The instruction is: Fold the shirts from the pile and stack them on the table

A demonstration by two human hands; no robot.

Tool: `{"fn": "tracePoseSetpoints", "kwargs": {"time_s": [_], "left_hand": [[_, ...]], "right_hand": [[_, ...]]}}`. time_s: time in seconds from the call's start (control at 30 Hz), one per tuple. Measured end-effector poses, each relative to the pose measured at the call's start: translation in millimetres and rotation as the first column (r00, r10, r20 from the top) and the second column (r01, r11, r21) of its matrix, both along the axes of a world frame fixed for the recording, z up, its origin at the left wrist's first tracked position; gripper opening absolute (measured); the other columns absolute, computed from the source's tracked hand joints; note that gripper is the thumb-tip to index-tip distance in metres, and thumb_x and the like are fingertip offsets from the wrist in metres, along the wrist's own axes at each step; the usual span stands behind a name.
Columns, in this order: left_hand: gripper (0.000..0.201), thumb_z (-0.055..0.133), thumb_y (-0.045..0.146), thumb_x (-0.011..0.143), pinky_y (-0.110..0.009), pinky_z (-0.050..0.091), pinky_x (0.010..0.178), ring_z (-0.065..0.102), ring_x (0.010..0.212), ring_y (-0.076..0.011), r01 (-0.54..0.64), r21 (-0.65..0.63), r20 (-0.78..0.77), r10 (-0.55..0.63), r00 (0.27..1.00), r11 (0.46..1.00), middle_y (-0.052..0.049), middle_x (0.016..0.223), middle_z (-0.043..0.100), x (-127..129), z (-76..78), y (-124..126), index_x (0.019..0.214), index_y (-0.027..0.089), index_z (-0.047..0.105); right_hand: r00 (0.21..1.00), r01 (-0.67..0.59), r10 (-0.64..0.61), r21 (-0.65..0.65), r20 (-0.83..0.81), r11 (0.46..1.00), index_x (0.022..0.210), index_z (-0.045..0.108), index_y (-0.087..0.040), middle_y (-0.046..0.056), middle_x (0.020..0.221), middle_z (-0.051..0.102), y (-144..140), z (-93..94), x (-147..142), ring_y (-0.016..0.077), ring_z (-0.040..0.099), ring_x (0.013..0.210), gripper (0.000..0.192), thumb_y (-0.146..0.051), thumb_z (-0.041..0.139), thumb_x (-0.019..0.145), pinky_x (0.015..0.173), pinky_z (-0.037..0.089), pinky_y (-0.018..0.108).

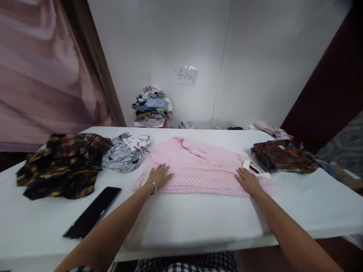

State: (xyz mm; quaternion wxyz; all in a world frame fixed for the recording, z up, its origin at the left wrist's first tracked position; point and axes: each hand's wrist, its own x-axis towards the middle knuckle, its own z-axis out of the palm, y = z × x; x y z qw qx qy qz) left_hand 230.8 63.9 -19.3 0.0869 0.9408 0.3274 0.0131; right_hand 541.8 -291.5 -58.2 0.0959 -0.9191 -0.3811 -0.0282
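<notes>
— Pressing down on anything, those hands?

— Both lie flat on the pink dotted shirt (198,168), which is spread across the middle of the white table (181,223), its collar toward the far edge. The left hand (159,176) rests palm down on the shirt's left end, fingers spread and loose, its grip open, closed on nothing. A thin bracelet (153,184) circles that wrist.

— And the other?

— The right hand (248,180) lies palm down on the shirt's right end, fingers stretched out flat, grip open as well. Just beyond its fingertips a white cuff or label strip (255,168) shows at the edge of the cloth.

— What else sits on the table?

— Toward the left edge, a heap of dark plaid cloth (61,164). Between that heap and the shirt, touching both as far as I can tell, a crumpled grey and white garment (126,151). A black phone (92,212) lies near the front left corner, slanted, apart from the clothes. Near the right edge sits a folded brown patterned garment (283,155), close to the shirt.

— Behind the table?

— A pile of mixed clothes (152,106) stands against the white wall, with a paper note (186,76) stuck up beside it; its writing is too blurred to read.
</notes>
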Motion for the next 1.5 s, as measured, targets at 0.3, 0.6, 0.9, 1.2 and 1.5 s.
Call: {"fn": "tracePoseSetpoints", "kwargs": {"time_s": [0.3, 0.6, 0.9, 1.2, 1.5], "left_hand": [[0.049, 0.040, 0.042, 0.087, -0.045, 0.044, 0.090, 0.055, 0.115, -0.0356, -0.473, 0.032, 0.120, 0.467, 0.876, 0.880, -0.024, 0.121, 0.060, -38, 19.9, 41, 0.115, 0.009, 0.064], [0.036, 0.039, 0.028, 0.089, -0.039, 0.043, 0.089, 0.056, 0.107, -0.0273, -0.189, 0.080, 0.182, 0.172, 0.968, 0.979, -0.015, 0.112, 0.066, -5, 24.4, 29, 0.100, 0.013, 0.071], [0.032, 0.046, 0.040, 0.088, -0.048, 0.024, 0.108, 0.052, 0.114, -0.0263, 0.169, 0.070, 0.125, -0.176, 0.976, 0.983, -0.010, 0.116, 0.065, 36, 15.8, 24, 0.100, 0.023, 0.071], [0.044, 0.041, 0.045, 0.089, -0.048, 0.023, 0.106, 0.055, 0.109, -0.0278, 0.013, 0.167, 0.034, -0.019, 0.999, 0.986, -0.015, 0.099, 0.070, -40, 36.4, 78, 0.080, 0.014, 0.072], [0.049, 0.025, 0.039, 0.094, -0.033, 0.035, 0.099, 0.050, 0.119, -0.0218, -0.052, 0.139, 0.087, 0.040, 0.995, 0.989, -0.009, 0.127, 0.060, -40, 34.8, 62, 0.119, 0.018, 0.061]], "right_hand": [[0.998, -0.001, 0.001, -0.001, 0.056, 1.000, 0.137, 0.047, -0.025, 0.004, 0.147, 0.042, -5, -13.1, 11, 0.0244, 0.031, 0.138, 0.054, -0.049, 0.028, 0.093, 0.108, 0.031, 0.050], [1.000, 0.007, -0.007, 0.025, 0.017, 1.000, 0.134, 0.051, -0.022, 0.004, 0.146, 0.043, -6, -16.2, 18, 0.0261, 0.032, 0.138, 0.060, -0.054, 0.028, 0.089, 0.108, 0.031, 0.051], [0.999, -0.025, 0.022, 0.088, 0.034, 0.996, 0.128, 0.056, -0.021, 0.006, 0.140, 0.050, -10, -25.8, 28, 0.0270, 0.037, 0.135, 0.062, -0.057, 0.029, 0.086, 0.109, 0.032, 0.048], [1.000, -0.022, 0.020, 0.102, 0.024, 0.995, 0.126, 0.058, -0.020, 0.007, 0.138, 0.052, -11, -27.4, 32, 0.0280, 0.037, 0.135, 0.065, -0.061, 0.032, 0.083, 0.109, 0.033, 0.047], [1.000, -0.008, 0.008, 0.089, 0.000, 0.996, 0.126, 0.057, -0.018, 0.007, 0.138, 0.052, -11, -27.7, 34, 0.0273, 0.037, 0.136, 0.068, -0.063, 0.031, 0.081, 0.110, 0.031, 0.047]]}}
